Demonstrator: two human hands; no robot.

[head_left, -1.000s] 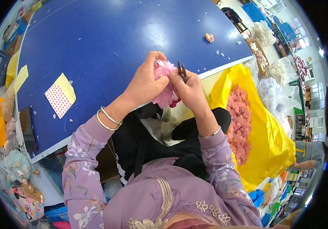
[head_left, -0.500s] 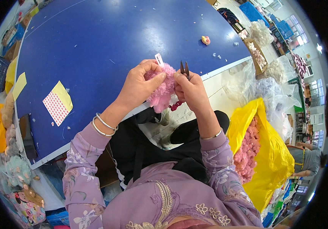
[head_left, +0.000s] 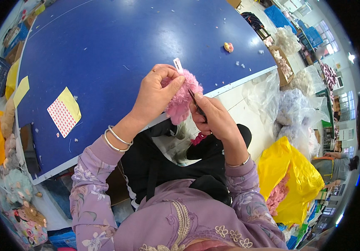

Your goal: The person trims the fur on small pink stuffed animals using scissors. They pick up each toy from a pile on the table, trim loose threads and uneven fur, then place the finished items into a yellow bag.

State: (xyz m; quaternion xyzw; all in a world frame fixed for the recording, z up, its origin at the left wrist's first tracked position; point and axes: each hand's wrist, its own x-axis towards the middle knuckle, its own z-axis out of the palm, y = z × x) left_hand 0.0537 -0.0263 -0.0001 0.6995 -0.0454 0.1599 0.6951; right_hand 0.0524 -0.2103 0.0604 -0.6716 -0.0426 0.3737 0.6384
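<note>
My left hand (head_left: 152,94) is closed round a fluffy pink plush piece (head_left: 183,90), pinching its curly pile between thumb and fingers just over the table's near edge. A white tag (head_left: 178,65) sticks up from the plush beside my fingertips. In my right hand (head_left: 216,119) is a pair of dark thread snips (head_left: 198,105), gripped in the fist. Their blades point up and left, the tips at the plush's right side. Below that hand hangs a magenta piece (head_left: 198,138); what it belongs to cannot be made out.
On the blue table (head_left: 117,37) lie a sheet of red-marked stickers (head_left: 62,115), a small yellow-and-pink piece (head_left: 228,47) and lint scraps. A yellow bag (head_left: 305,175) of pink plush stands at right, near clear plastic bags (head_left: 293,104). Another person (head_left: 332,169) is at far right.
My right hand has turned and dropped slightly; the snips swung from pointing up beside the plush to slanting against it. The yellow bag's opening has sagged, covering more of its pink contents.
</note>
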